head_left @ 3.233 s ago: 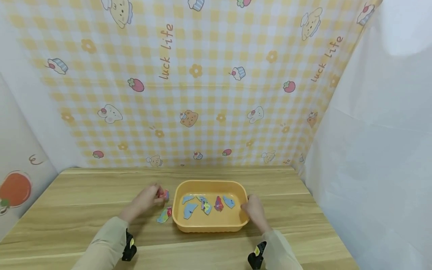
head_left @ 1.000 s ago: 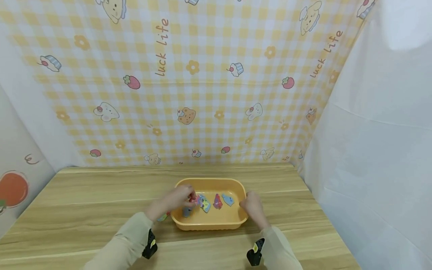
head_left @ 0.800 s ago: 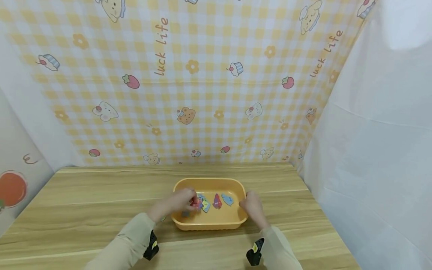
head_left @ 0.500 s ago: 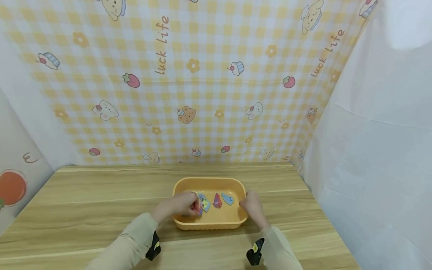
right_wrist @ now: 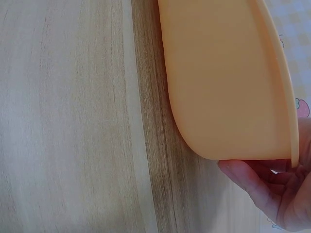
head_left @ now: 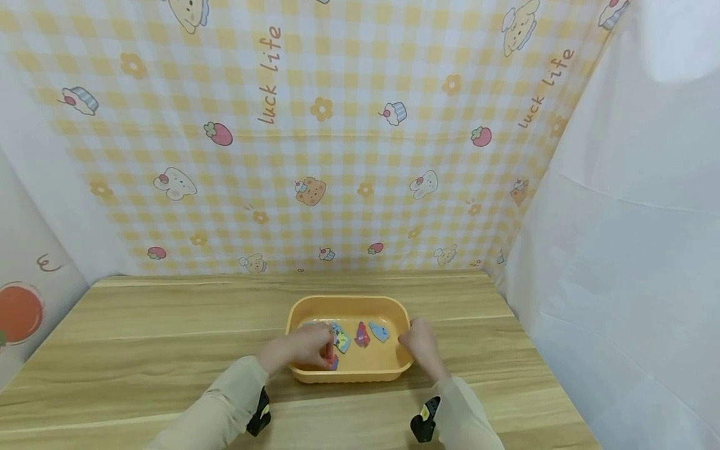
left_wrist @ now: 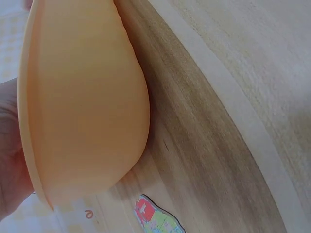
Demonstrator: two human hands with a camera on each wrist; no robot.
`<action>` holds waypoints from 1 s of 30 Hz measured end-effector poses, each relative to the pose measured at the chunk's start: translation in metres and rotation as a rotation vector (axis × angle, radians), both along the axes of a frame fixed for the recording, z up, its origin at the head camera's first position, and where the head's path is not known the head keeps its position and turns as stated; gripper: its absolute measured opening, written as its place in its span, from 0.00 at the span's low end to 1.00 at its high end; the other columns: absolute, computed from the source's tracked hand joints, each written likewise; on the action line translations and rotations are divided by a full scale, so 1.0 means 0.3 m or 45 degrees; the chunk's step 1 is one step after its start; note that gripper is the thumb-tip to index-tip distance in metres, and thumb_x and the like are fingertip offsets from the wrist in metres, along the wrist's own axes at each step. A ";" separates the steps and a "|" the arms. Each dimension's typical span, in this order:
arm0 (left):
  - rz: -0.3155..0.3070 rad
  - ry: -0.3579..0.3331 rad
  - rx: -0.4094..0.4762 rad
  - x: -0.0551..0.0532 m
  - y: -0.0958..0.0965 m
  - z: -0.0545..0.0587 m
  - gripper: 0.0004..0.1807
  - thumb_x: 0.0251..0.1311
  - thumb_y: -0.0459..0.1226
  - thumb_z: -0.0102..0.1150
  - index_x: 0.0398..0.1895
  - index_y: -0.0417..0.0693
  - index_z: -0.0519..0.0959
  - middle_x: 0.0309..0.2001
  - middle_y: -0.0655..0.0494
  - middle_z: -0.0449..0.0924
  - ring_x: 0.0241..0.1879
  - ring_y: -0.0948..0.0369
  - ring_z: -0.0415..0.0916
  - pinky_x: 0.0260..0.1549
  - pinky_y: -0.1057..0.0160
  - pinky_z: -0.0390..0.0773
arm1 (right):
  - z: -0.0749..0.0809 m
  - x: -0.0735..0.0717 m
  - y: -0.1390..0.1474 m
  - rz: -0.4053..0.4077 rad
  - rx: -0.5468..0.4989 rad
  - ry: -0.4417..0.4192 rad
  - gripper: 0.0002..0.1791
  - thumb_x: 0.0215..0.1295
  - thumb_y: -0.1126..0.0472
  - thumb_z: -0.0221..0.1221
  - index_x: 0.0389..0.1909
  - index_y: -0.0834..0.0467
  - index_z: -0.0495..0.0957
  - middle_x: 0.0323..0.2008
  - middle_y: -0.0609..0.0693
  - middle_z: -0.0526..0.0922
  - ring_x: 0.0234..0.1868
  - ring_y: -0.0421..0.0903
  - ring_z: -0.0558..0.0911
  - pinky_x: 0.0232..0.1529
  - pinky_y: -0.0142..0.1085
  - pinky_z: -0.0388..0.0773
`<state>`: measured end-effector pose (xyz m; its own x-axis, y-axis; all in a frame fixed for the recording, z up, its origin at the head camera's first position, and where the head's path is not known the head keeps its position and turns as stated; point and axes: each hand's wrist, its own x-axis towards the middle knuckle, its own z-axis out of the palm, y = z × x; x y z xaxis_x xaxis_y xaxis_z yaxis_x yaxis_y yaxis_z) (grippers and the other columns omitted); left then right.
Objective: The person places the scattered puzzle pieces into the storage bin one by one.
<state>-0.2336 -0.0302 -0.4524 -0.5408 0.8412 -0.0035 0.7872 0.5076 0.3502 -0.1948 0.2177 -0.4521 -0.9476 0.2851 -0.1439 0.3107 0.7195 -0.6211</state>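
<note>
A yellow-orange plastic tray (head_left: pixel 371 364) stands on the table with flat, irregular puzzle pieces in it. My left hand (head_left: pixel 310 345) reaches over its left rim and pinches a red-and-purple puzzle piece (head_left: pixel 334 362) low in the front left part. Most of that piece is hidden by the fingers. My right hand (head_left: pixel 422 344) grips the tray's right end, thumb against the outer wall in the right wrist view. Beside the left hand lies a multicoloured piece (head_left: pixel 342 339); farther right are a red piece (head_left: pixel 362 335) and a blue piece (head_left: pixel 379 332).
A green-and-red puzzle piece (left_wrist: pixel 156 216) lies on the table outside the tray's left end, seen in the left wrist view and hidden by the arm in the head view. The wooden table (head_left: pixel 169 337) meets a yellow checked cloth (head_left: pixel 360 144) at the back.
My left hand has carried the red-and-purple piece from the table left of the tray into it, then shifted toward the tray's front. My right hand has kept its grip.
</note>
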 end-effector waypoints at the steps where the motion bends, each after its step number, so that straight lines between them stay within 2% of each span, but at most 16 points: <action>1: 0.003 -0.010 -0.006 -0.001 0.001 -0.001 0.08 0.44 0.41 0.69 0.19 0.49 0.79 0.27 0.62 0.75 0.29 0.70 0.67 0.29 0.74 0.69 | 0.000 0.000 0.000 -0.001 -0.003 -0.003 0.10 0.45 0.74 0.55 0.32 0.72 0.75 0.24 0.56 0.77 0.21 0.44 0.75 0.19 0.30 0.75; 6: -0.013 -0.024 0.035 -0.004 -0.004 -0.006 0.08 0.42 0.39 0.69 0.18 0.48 0.79 0.26 0.61 0.74 0.29 0.69 0.66 0.28 0.73 0.68 | -0.001 -0.003 -0.001 0.003 0.014 -0.001 0.11 0.45 0.74 0.55 0.33 0.72 0.75 0.24 0.57 0.78 0.22 0.44 0.76 0.20 0.31 0.76; 7: -0.042 0.001 0.058 -0.018 -0.008 -0.030 0.08 0.44 0.41 0.69 0.18 0.50 0.79 0.27 0.62 0.74 0.29 0.69 0.66 0.28 0.73 0.68 | -0.001 -0.003 -0.001 0.005 0.021 0.004 0.11 0.45 0.74 0.55 0.33 0.72 0.75 0.24 0.57 0.78 0.22 0.44 0.75 0.20 0.31 0.75; 10: -0.052 0.014 0.097 -0.017 -0.014 -0.029 0.09 0.43 0.41 0.69 0.18 0.50 0.78 0.28 0.62 0.75 0.30 0.67 0.67 0.29 0.70 0.68 | -0.002 -0.003 0.000 0.010 0.030 0.010 0.11 0.45 0.73 0.55 0.33 0.72 0.75 0.24 0.57 0.78 0.22 0.44 0.75 0.20 0.31 0.75; 13: -0.030 0.038 0.120 -0.016 -0.018 -0.029 0.08 0.44 0.40 0.68 0.18 0.51 0.78 0.29 0.61 0.75 0.31 0.67 0.68 0.30 0.70 0.69 | -0.002 -0.003 0.001 0.011 0.033 0.007 0.11 0.45 0.73 0.55 0.33 0.72 0.75 0.24 0.57 0.78 0.22 0.44 0.75 0.20 0.31 0.75; 14: 0.006 0.019 0.122 -0.002 -0.017 -0.003 0.07 0.43 0.37 0.68 0.18 0.49 0.78 0.29 0.59 0.76 0.30 0.66 0.68 0.30 0.70 0.69 | -0.003 -0.003 0.001 0.011 0.032 0.004 0.11 0.45 0.73 0.55 0.33 0.72 0.75 0.24 0.57 0.78 0.22 0.44 0.75 0.20 0.31 0.75; 17: 0.094 -0.006 0.146 0.003 -0.021 0.011 0.05 0.46 0.34 0.64 0.20 0.48 0.77 0.30 0.58 0.75 0.31 0.65 0.67 0.30 0.70 0.68 | -0.001 -0.002 0.001 0.014 0.043 0.010 0.10 0.45 0.73 0.56 0.32 0.72 0.75 0.23 0.57 0.78 0.22 0.44 0.75 0.20 0.31 0.75; 21: 0.209 0.012 0.172 -0.002 -0.034 0.020 0.03 0.50 0.33 0.61 0.24 0.48 0.76 0.33 0.58 0.74 0.33 0.64 0.67 0.32 0.68 0.70 | 0.006 0.002 0.001 0.013 0.057 0.002 0.10 0.46 0.72 0.56 0.33 0.72 0.75 0.23 0.56 0.77 0.21 0.44 0.74 0.20 0.31 0.74; 27: 0.255 0.081 0.278 -0.012 -0.066 0.028 0.03 0.51 0.32 0.61 0.26 0.48 0.76 0.33 0.57 0.74 0.35 0.60 0.72 0.33 0.66 0.74 | 0.009 0.003 0.003 0.013 0.065 -0.005 0.08 0.46 0.72 0.56 0.30 0.71 0.75 0.22 0.55 0.77 0.21 0.43 0.74 0.19 0.31 0.74; 30: 0.294 0.155 0.353 -0.012 -0.081 0.030 0.04 0.50 0.31 0.61 0.26 0.48 0.76 0.33 0.58 0.75 0.35 0.59 0.74 0.35 0.65 0.76 | 0.010 0.004 0.003 0.019 0.058 -0.012 0.09 0.46 0.72 0.56 0.31 0.71 0.75 0.22 0.55 0.77 0.21 0.43 0.75 0.20 0.31 0.74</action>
<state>-0.2372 -0.0545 -0.4435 -0.6988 0.6568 0.2833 0.7074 0.5757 0.4101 -0.1937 0.2187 -0.4490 -0.9505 0.2774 -0.1399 0.3053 0.7515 -0.5848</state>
